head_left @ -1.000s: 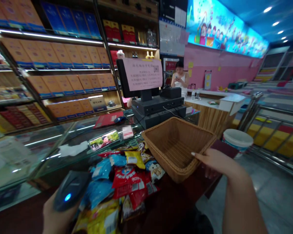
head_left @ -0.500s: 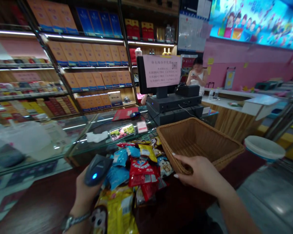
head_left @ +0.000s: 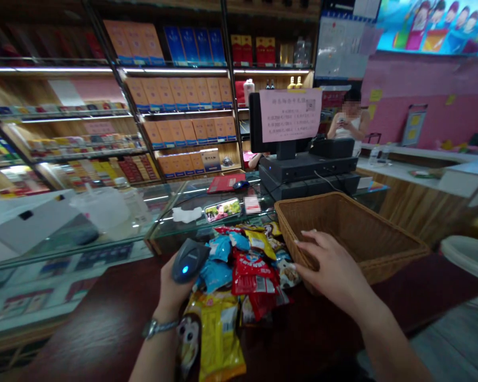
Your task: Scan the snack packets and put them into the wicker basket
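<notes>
Head view: left hand [head_left: 169, 292] closed around a scanner [head_left: 190, 260]; right hand [head_left: 330, 265] half-curled against a wicker basket [head_left: 354, 228], beside snack packets [head_left: 242, 276], grip unclear.

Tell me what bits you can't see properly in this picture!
All from the head camera:
Lower snack packets: hidden under the top ones.
Handle of the barcode scanner: hidden by the left hand.
Near corner of the wicker basket: hidden by the right hand.
Words on the pink notice: too small to read.
White label on the glass counter: blurred.
White tub: cut off by the right edge.
</notes>
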Demonstrator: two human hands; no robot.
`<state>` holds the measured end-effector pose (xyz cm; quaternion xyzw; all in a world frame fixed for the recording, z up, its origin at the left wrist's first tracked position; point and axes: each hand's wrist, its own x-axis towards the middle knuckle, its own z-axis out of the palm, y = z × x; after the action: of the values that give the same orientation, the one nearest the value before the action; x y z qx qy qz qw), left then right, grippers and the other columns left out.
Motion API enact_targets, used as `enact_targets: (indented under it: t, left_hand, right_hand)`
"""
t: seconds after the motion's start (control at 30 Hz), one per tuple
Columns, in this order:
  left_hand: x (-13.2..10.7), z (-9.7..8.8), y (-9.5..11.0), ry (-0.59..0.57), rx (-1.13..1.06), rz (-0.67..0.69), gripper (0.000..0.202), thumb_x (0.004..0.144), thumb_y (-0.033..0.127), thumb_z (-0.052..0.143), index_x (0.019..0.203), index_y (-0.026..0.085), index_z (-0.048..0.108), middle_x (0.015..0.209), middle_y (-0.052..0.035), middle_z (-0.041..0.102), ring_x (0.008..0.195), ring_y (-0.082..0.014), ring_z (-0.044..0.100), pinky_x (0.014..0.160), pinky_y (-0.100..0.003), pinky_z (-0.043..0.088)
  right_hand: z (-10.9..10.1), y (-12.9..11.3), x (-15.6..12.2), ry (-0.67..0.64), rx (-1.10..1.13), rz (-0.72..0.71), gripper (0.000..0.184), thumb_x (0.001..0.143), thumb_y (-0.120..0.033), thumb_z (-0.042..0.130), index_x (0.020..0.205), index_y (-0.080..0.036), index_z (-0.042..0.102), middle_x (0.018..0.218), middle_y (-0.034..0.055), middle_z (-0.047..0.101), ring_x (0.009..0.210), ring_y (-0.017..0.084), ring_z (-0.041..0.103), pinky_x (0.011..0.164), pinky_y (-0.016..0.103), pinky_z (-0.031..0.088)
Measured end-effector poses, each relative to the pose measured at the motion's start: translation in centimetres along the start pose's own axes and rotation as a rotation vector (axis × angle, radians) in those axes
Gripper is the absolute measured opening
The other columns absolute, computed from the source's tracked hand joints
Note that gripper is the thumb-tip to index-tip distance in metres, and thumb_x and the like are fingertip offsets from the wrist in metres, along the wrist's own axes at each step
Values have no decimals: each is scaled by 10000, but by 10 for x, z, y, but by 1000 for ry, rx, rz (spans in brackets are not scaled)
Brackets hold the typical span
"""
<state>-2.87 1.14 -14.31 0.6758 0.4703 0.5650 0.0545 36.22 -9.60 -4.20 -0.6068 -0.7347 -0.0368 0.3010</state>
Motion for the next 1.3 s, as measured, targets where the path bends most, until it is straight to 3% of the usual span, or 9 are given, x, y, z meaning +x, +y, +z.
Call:
enact_targets:
  t: [0.07,0.2,0.37,0.43,0.5,0.63,0.9,1.13,1.3]
  left_hand:
    - [4,-3,8,4,0,-9,475,654,337,761,1051,86,692,953,-123,776,818,-294,743,731,-395,632]
    - [24,-14,38,-122,10,-1,455,662,324,777,1054,104,706,947,-113,785,822,-279,745,760,-394,628]
    - [67,-39,85,-299,-38,-37,364,698,328,776,987,112,728,912,-106,791,792,-248,736,754,-366,618]
    - [82,-50,98,-308,32,-21,305,684,327,780,895,111,740,816,-91,789,730,-238,726,713,-348,615]
    - [92,-60,104,-289,63,-11,371,688,332,779,986,114,737,927,-102,792,824,-250,730,788,-362,607]
    - [95,-71,107,-290,64,-38,417,689,352,786,1036,129,730,986,-104,788,878,-260,728,832,-372,601]
    - [94,-78,127,-586,10,-83,356,709,259,771,1054,178,733,970,-44,790,857,-211,726,840,-340,596]
    - [92,-73,131,-715,95,-83,374,769,335,741,1123,217,716,1121,-32,763,972,-225,711,904,-343,572]
    - [90,-73,142,-629,135,-25,397,749,348,753,1123,221,725,1094,-37,772,940,-223,720,882,-346,581]
  right_hand:
    - [-7,-21,7,33,64,-54,434,831,-402,652,1218,-209,679,1376,94,570,1288,283,504,1090,454,415]
    - [-7,-58,41,-162,224,-157,402,897,-313,557,1278,-211,638,1283,97,635,1156,230,600,1015,379,465]
    - [26,-71,105,-351,159,-87,352,872,-157,482,1130,-162,722,1147,138,705,1088,254,641,950,351,466]
    - [43,-71,124,-363,192,-49,375,837,-140,505,1134,-178,729,1189,121,699,1101,256,638,946,340,464]
    - [59,-69,137,-331,244,-14,434,789,-112,529,1169,-201,720,1221,95,690,1111,247,633,949,326,463]
    - [88,-66,144,-316,309,-73,509,740,-59,521,1161,-254,729,1212,71,684,1123,227,622,975,320,454]
    - [130,-60,148,-577,246,-302,602,735,-20,506,1206,-338,704,1509,54,432,1413,264,375,1161,417,293]
    - [114,-61,144,-482,188,-309,388,673,-38,589,953,-244,763,1442,80,506,1335,267,473,1101,387,364]
    - [102,-62,146,-473,217,-350,220,676,-94,646,786,-233,776,1337,62,612,1197,258,587,996,337,442]
